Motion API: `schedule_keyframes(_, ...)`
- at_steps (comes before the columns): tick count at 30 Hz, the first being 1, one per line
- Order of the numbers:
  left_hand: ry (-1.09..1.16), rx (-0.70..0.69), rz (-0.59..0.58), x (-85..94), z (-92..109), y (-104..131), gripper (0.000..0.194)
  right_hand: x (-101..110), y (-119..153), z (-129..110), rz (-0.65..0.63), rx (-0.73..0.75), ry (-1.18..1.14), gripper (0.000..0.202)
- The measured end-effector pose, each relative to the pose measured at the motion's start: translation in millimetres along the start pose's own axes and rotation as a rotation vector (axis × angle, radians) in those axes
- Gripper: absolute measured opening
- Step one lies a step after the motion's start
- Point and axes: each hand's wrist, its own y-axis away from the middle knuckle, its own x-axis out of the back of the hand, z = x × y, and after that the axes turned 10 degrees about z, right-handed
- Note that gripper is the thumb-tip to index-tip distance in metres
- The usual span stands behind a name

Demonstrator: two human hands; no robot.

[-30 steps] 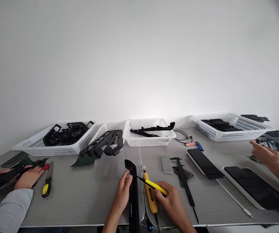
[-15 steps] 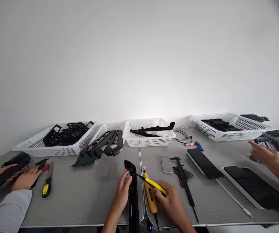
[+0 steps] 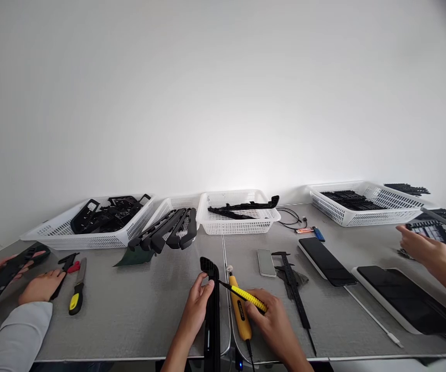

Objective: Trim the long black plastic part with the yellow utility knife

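Observation:
My left hand (image 3: pixel 196 305) is closed on a long black plastic part (image 3: pixel 212 320), its thumb near the curved upper end. In my right hand (image 3: pixel 271 315) is a yellow-handled tool (image 3: pixel 248 298) with a thin dark shaft. The tool's tip is at the right edge of the black part, just below the curved end; whether it touches cannot be made out. Beneath the tool lies an orange-yellow corded device (image 3: pixel 240 312) on the table (image 3: pixel 145 315). A grey caliper (image 3: pixel 294 289) rests to the right of my right hand, beside a small pale rectangular object (image 3: pixel 266 263).
White baskets (image 3: pixel 238 226) with black parts stand along the wall. Another person's hands (image 3: pixel 42 285) work at the left, near a yellow-black knife (image 3: pixel 77 297). At the right, a person's hand (image 3: pixel 426 250) holds a black part. Dark-screened devices (image 3: pixel 327 262) lie right of the caliper.
The black part in my left hand has tilted slightly, its lower end shifting left. At the far left, the other person's black part has turned. My right hand looks nearly unchanged.

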Motion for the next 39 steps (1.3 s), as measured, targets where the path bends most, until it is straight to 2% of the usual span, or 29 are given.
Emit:
schedule_keyframes(4,0.012,0.012,-0.020,-0.5,4.5,2.8,0.086,0.3,-0.7,-1.6,0.005,-0.001,-0.017,0.036)
schedule_keyframes(7,0.013,0.021,-0.037,-0.7,7.2,5.3,0.082,0.6,-0.9,-2.6,-0.014,-0.005,-0.005,0.037)
schedule_keyframes(15,0.021,-0.012,-0.092,-2.3,13.7,10.0,0.068,0.3,-0.6,1.7,0.032,-0.010,-0.028,0.044)
schedule_keyframes(21,0.037,-0.001,-0.069,-1.8,14.2,11.3,0.065,1.8,-0.3,-2.8,0.020,-0.007,-0.047,0.038)
schedule_keyframes(33,0.049,0.021,-0.025,-1.8,14.5,12.0,0.071,0.9,-0.2,-1.9,0.017,0.017,-0.018,0.029)
schedule_keyframes(39,0.043,-0.010,-0.132,-5.1,23.2,14.1,0.072,0.8,-0.2,-1.2,0.023,-0.009,-0.018,0.031)
